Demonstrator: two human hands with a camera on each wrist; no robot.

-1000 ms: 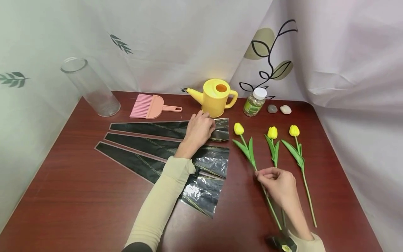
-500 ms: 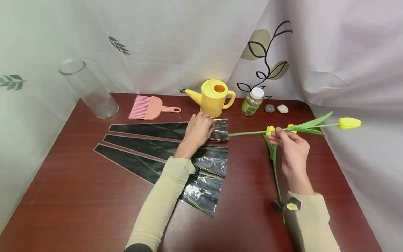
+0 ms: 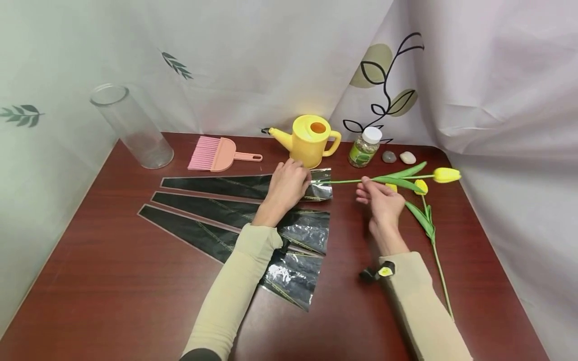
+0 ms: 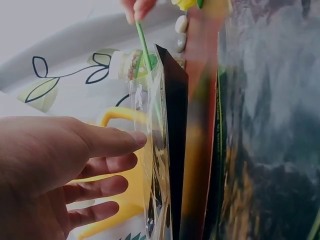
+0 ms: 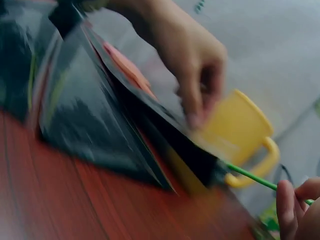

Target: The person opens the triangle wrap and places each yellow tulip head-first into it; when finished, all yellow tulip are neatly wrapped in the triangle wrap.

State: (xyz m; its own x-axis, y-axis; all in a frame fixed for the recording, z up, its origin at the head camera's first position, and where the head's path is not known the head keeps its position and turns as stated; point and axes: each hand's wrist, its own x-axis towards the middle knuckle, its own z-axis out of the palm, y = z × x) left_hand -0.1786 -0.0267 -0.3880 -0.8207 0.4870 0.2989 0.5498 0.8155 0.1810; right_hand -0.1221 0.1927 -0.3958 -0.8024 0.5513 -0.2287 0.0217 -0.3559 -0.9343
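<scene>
My left hand [image 3: 287,184] pinches the clear film at the wide end of the farthest black-and-clear flower sleeve [image 3: 217,187]; in the left wrist view its thumb [image 4: 122,141] lies on the film, which stands away from the black back. With thumb and fingertips my right hand [image 3: 384,200] holds the green stem of a yellow artificial tulip [image 3: 447,175], bloom pointing right. The stem's tip lies inside the sleeve's mouth. Two more tulips are on the table: one [image 3: 428,220] right of my right hand, the other [image 3: 391,187] mostly hidden behind that hand and arm.
Two more sleeves [image 3: 198,204] [image 3: 189,228] lie fanned out nearer me. Along the back stand a clear glass cylinder [image 3: 135,128], a pink brush with dustpan [image 3: 223,154], a yellow watering can [image 3: 309,143], a white-lidded jar [image 3: 364,148] and two stones [image 3: 389,157] [image 3: 408,158].
My right hand has picked the left tulip up off the table, turned it sideways and moved it left, its stem tip into the sleeve. My left hand has stayed at the sleeve's end.
</scene>
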